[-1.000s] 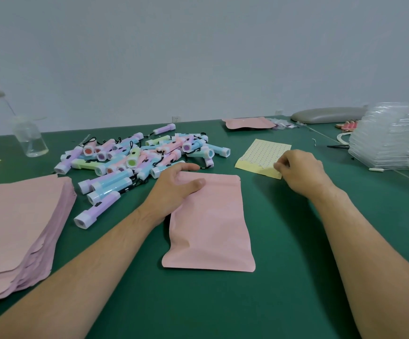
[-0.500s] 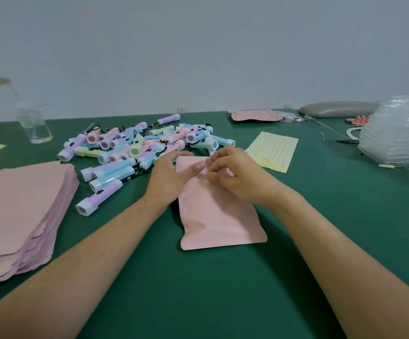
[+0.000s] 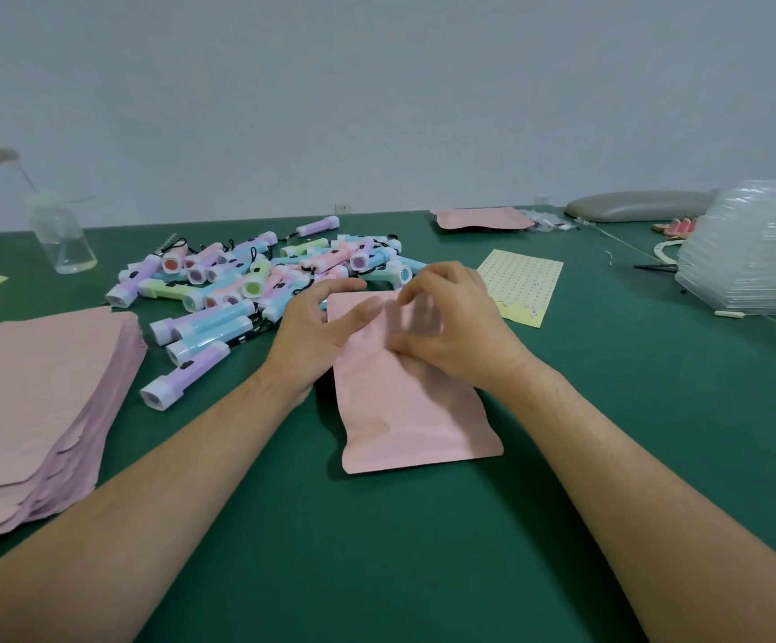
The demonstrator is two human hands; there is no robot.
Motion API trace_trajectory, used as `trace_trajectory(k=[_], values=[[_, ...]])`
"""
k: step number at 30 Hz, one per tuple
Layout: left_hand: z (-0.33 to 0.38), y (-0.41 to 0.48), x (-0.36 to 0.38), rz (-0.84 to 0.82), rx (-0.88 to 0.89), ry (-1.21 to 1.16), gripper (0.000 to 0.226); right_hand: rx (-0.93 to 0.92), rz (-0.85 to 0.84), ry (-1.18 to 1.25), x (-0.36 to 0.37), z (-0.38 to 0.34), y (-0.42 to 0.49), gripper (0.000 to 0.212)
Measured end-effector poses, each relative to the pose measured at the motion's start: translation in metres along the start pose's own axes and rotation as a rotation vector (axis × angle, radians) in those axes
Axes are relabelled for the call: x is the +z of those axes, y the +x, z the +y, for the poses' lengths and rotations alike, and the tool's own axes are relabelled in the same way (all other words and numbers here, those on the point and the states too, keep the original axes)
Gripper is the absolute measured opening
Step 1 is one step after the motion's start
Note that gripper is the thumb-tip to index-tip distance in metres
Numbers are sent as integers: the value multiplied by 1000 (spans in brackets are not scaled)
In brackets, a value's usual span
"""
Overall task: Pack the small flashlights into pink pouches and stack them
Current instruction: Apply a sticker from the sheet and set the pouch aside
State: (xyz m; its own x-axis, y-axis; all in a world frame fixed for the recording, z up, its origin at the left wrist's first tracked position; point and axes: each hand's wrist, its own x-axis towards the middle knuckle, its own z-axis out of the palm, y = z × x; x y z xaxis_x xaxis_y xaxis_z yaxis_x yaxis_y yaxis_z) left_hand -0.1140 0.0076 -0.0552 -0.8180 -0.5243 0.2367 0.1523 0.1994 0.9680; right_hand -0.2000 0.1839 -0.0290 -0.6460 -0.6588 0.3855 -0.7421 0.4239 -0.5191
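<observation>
A pink pouch (image 3: 404, 410) is laid flat on the green bench (image 3: 423, 549), with its mouth turned away from the person. Its upper left corner is pressed down by the left grip (image 3: 316, 331), whose fingers are stretched nearly straight across the paper, the thumb spread past the pouch's top edge. The upper edge of the pouch is covered by the right grip (image 3: 455, 331). Its fingers are curled and the edge appears to be pinched between them, though the fingertips are blurred.

A heap of small flashlights (image 3: 256, 280) in pastel purple, blue, pink and green is spread just beyond the pouch and to its left, the nearest ones lying beside the left grip. Well to the left of the pouch a thick stack of pink pouches (image 3: 38, 401) is seen. Just beyond the pouch's upper right corner a yellow sticker sheet (image 3: 523, 283) is laid. A clear bottle (image 3: 61, 239) is stood far beyond the pouch to the left, and a pile of clear plastic trays (image 3: 748, 257) is seen far to its right.
</observation>
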Motion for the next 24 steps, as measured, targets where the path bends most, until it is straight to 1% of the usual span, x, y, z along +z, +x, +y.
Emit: trace_trajectory(k=[1,2,3,5,6,7,8,9,11,12,13,14,16,18,20,22,24], values=[[-1,0,-1,7,-4,-38,38,35,22,20,-1,2,1,51],[-1,1,-2,18,-11,-80,36,73,57,54,-2,5,2,54],[-2,1,-3,35,-23,-120,37,110,107,104,-4,8,4,52],[-3,3,-6,85,-54,-199,41,215,209,245,-11,14,7,39],[-3,3,-7,112,-62,-239,41,293,214,343,-17,17,9,34],[-5,4,-9,139,-63,-279,38,379,157,457,-23,21,10,31],[-5,5,-10,169,-63,-318,34,453,25,573,-29,25,9,33],[-6,6,-11,209,-62,-352,32,493,-161,660,-34,27,7,39],[-7,8,-12,302,-66,-412,32,460,-519,727,-39,30,2,44],[-7,8,-12,343,-71,-431,30,417,-631,741,-39,30,-1,42],[-7,9,-12,372,-73,-437,27,386,-685,750,-38,30,-2,38],[-7,10,-12,389,-70,-436,23,371,-694,764,-37,30,-3,34],[-7,11,-11,396,-59,-439,21,361,-637,796,-35,30,-2,27],[-7,11,-11,375,-74,-467,32,357,-486,812,-33,31,1,24],[-6,11,-13,284,-113,-544,42,385,-227,843,-32,33,6,23],[-5,10,-15,212,-133,-546,37,437,45,890,-35,37,10,19],[-4,9,-14,218,-143,-500,32,484,267,925,-42,46,13,14]])
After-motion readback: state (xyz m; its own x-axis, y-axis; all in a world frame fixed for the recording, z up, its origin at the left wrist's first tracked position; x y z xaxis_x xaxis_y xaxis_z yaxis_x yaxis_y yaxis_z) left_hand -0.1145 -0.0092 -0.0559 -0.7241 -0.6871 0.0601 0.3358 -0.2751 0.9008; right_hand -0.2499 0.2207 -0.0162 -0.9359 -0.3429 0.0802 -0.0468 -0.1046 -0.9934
